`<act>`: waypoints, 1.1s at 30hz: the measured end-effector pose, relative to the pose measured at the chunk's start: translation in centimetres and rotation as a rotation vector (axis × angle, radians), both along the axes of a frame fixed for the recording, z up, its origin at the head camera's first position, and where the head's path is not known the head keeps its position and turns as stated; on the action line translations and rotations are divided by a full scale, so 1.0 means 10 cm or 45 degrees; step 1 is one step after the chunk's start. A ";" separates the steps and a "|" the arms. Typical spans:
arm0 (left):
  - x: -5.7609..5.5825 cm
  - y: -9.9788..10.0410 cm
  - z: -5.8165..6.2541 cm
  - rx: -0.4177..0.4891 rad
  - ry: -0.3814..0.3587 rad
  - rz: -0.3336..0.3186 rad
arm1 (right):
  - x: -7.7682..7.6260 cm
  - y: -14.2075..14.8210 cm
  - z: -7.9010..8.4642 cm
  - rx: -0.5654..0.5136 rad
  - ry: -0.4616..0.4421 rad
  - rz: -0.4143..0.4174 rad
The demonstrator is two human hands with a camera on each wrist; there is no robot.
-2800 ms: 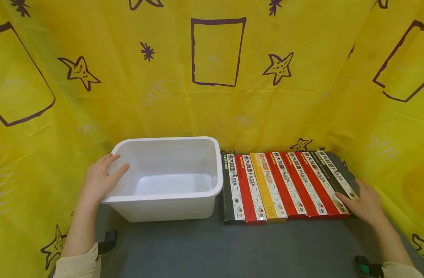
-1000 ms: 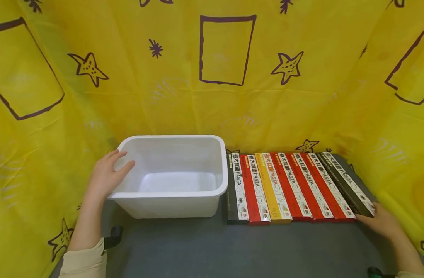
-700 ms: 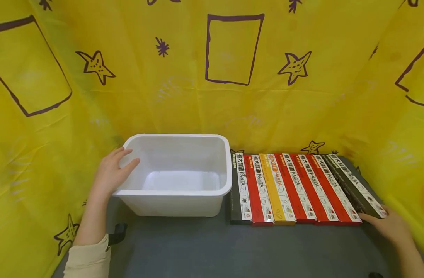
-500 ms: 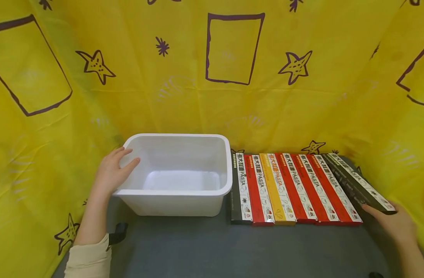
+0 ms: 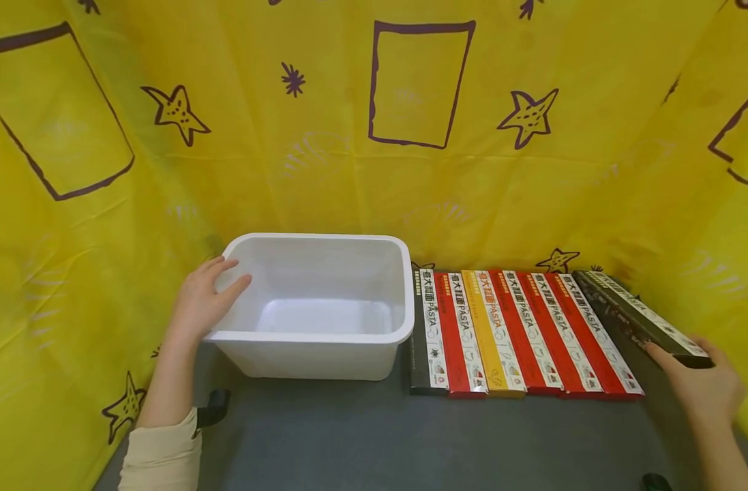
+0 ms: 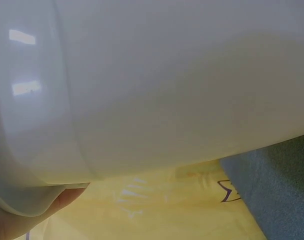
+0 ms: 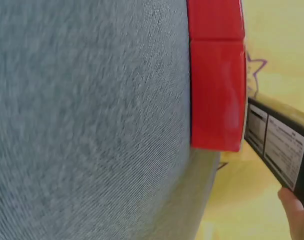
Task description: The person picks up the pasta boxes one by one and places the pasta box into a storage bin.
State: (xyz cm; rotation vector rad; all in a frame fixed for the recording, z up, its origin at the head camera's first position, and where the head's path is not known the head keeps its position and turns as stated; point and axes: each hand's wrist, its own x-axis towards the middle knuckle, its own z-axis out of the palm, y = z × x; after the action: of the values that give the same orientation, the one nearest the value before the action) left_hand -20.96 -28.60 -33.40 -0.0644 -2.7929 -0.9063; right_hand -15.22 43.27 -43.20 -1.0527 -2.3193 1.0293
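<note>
My right hand [image 5: 711,385] grips the near end of a black pasta box [image 5: 640,317], with the thumb on its left side. The box tilts, its near end raised above the dark table and its far end low at the back. In the right wrist view, a thumb presses beside the white label panel of this black box [image 7: 279,142]. My left hand [image 5: 204,296] rests over the left rim of a white plastic tub [image 5: 312,354], fingers loosely extended and thumb stretched over the inside. The left wrist view shows the tub's outer wall [image 6: 167,90] with some skin under the rim.
Left of the lifted box, several pasta boxes lie side by side: red ones [image 5: 573,341], a yellow one [image 5: 487,327] and another black one [image 5: 419,354] close to the tub. A yellow patterned curtain [image 5: 324,177] encloses the dark table [image 5: 398,436] at the back and sides.
My right hand has moved to the black box's near end, taken hold, shifted it rightward from the red boxes and raised that end. The left hand stays at the tub's rim. The head view has shifted slightly.
</note>
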 end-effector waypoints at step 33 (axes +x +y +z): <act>0.02 0.00 0.02 0.058 -0.022 0.023 | -0.15 -1.44 0.86 -0.714 0.815 0.765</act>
State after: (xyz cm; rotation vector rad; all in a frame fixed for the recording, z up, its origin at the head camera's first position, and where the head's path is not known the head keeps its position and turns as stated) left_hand -20.81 -28.59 -33.19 -0.0243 -2.7825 -0.9703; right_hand -16.76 28.90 -34.60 -0.0790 -1.8496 1.9712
